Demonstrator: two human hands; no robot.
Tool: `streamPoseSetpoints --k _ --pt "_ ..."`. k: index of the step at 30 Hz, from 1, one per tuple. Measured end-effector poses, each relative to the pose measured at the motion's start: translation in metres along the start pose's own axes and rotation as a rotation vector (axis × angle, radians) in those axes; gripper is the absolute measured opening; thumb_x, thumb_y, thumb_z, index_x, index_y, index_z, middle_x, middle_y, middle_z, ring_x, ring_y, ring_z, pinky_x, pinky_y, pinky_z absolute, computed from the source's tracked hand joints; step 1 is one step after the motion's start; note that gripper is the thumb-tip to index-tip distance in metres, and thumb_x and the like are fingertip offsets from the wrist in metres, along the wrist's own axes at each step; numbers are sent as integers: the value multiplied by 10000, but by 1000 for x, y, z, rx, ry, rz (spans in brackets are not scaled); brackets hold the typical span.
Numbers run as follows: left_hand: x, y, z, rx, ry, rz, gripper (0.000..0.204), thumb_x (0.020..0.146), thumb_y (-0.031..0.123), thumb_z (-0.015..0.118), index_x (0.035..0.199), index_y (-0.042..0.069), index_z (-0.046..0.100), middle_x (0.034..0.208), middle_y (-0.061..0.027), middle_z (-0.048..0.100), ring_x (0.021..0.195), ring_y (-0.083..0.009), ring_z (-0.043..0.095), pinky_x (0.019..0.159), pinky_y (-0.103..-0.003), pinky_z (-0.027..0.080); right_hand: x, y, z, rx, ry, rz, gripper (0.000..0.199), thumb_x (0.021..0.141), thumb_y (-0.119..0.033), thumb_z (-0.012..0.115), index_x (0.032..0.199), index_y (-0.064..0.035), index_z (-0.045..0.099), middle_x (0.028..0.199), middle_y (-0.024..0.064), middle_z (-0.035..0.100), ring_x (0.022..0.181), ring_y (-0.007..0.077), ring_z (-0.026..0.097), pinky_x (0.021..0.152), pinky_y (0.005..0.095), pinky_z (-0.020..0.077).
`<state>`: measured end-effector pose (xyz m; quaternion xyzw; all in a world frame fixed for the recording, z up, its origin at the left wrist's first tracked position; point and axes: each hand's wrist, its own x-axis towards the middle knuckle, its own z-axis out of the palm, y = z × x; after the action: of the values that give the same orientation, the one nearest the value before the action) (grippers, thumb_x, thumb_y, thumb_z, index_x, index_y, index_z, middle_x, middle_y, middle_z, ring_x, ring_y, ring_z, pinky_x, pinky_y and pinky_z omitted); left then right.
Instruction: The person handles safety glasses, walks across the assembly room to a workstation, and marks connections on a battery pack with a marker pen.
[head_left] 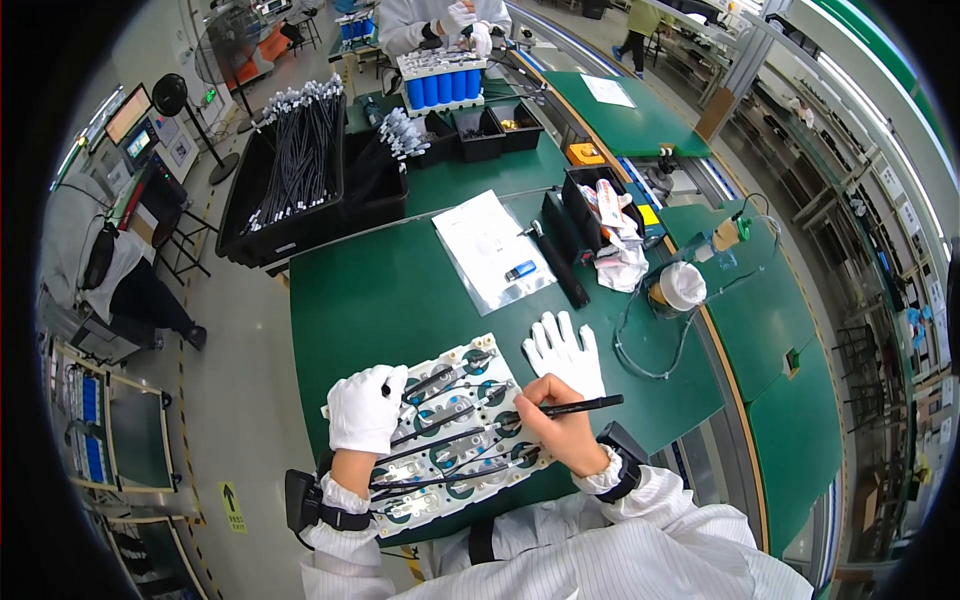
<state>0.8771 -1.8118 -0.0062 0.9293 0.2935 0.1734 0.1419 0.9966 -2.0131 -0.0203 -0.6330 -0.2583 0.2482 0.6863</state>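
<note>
My right hand (562, 422) is bare and closed round a black marker pen (592, 404), its tip end over the right side of a white battery module plate (440, 510). Several black cables (440, 443) with pale connectors run across the plate, among round openings and metal contacts. At the plate's upper left corner my left hand (366, 408), in a white glove, is closed with its fingertips round a small black piece (386, 391) shaped like a pen cap. An unworn white glove (563, 352) lies on the green table (360, 290), just beyond my right hand.
Farther off lie a paper sheet in a sleeve (490, 250), a blue-labelled small item (520, 270) and a black tool (562, 265). Black bins (225, 225) of cables stand at left. A cup (682, 288) and tubing (625, 350) are at right. A person works opposite.
</note>
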Motion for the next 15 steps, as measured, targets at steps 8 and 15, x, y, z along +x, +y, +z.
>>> streamPoseSetpoints --k 8,15 --pt "0 0 1 36 -24 -4 228 806 279 529 692 95 601 649 -101 598 617 -276 576 594 -375 431 -10 5 2 -59 15 -37 201 745 -50 625 647 -16 453 642 30 463 613 109 424 545 234 337" --pt "0 1 1 28 -21 -12 227 806 278 529 703 91 605 665 -106 602 636 -276 579 601 -376 433 -20 5 -4 -81 -20 0 193 755 -32 596 650 -15 434 637 25 458 583 90 415 533 228 342"
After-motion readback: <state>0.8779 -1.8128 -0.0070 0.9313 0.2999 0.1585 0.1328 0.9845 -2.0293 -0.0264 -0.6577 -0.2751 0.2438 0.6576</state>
